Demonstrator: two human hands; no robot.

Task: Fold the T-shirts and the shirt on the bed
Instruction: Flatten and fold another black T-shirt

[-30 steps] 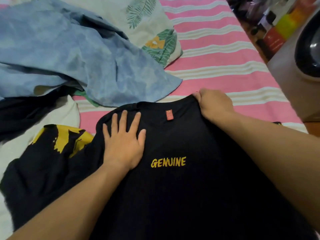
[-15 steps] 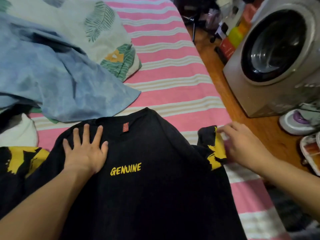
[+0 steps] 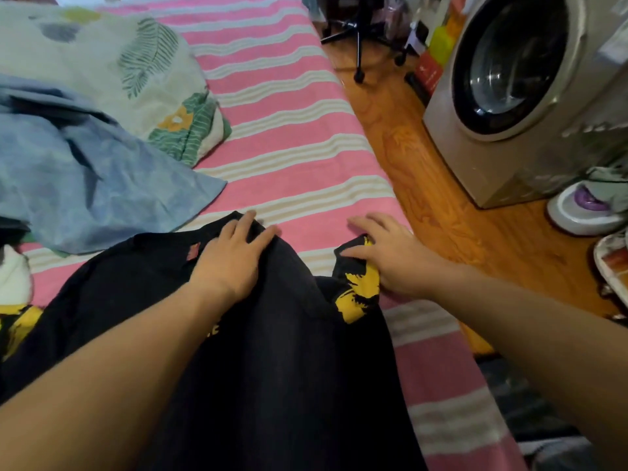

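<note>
A black T-shirt (image 3: 272,368) lies spread on the bed (image 3: 289,147), close to the bed's near right edge. It has a small red tag (image 3: 193,251) at the neck and yellow marks on its sleeves.

The left hand (image 3: 234,256) lies flat on the shirt's shoulder, by the neck. Its fingers (image 3: 243,220) are straight and press the cloth down, so this grip is released and holds nothing.

The right hand (image 3: 387,253) rests on the right sleeve (image 3: 356,287), near the bed's right edge. Its fingers are laid over the sleeve end, but I cannot tell if they pinch the cloth or only push on it.

A blue shirt (image 3: 85,185) lies crumpled by the bed's left side, just past the black T-shirt's neck. A pale cloth with green leaves (image 3: 112,62) lies behind it, toward the far left corner. A bit of white cloth (image 3: 13,277) shows at the left edge.

On the wooden floor (image 3: 424,185) to the right of the bed stands a washing machine (image 3: 530,96).
</note>
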